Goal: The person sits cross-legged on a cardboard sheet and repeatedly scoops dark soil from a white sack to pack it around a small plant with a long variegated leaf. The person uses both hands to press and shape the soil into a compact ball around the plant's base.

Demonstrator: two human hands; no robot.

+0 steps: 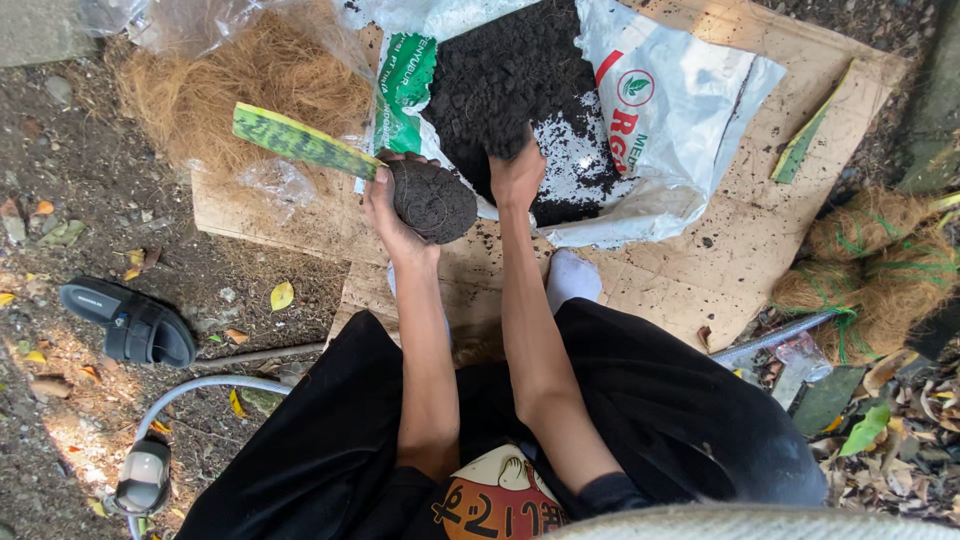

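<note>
Dark soil [505, 70] fills the open white bag [680, 110] that lies on the cardboard sheet [740, 260], far from the person. In the head view, both forearms stretch straight forward from the lap. The left hand [385, 205] is turned palm to the right, and its fingers curl around a round soil ball [432, 200] from which a long green striped leaf [300, 142] points to the left. The right hand [517, 170] reaches into the bag, knuckles up; its fingertips are sunk in the soil, so I cannot tell if they are wide or closed. Brown coconut fibre [240, 85] is piled at the far left, and a black sandal [130, 322] lies on the ground at the left.
</note>
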